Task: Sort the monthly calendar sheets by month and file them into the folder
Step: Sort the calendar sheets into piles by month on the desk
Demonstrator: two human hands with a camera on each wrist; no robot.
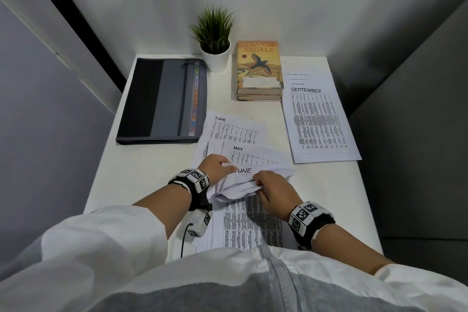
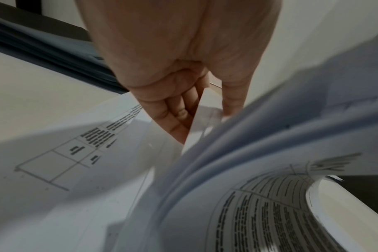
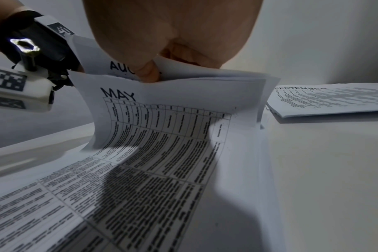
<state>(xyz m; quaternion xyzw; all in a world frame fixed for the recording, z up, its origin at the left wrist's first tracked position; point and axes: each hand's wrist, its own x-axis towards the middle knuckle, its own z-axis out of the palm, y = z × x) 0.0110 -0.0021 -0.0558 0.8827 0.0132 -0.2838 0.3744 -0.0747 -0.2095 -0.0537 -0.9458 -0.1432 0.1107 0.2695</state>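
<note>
A loose stack of white calendar sheets (image 1: pixel 253 220) lies at the near middle of the white desk (image 1: pixel 141 172). My left hand (image 1: pixel 217 167) pinches the far corner of bent-up sheets (image 2: pixel 205 122), thumb on top. My right hand (image 1: pixel 271 190) grips the curled far ends of several sheets, one headed AUGUST (image 3: pixel 121 67) under its thumb. A MAY sheet (image 3: pixel 162 129) bends up beneath it. Flat beyond lie a JUNE sheet (image 1: pixel 235 129) and a MAY sheet (image 1: pixel 255 156). A sorted pile topped by SEPTEMBER (image 1: pixel 316 119) lies at the right. The dark grey folder (image 1: pixel 162 101) lies shut at the far left.
A potted plant (image 1: pixel 215 40) and two stacked books (image 1: pixel 259 71) stand against the back wall. Walls close in the desk on the left, back and right. The desk's front edge runs under my forearms.
</note>
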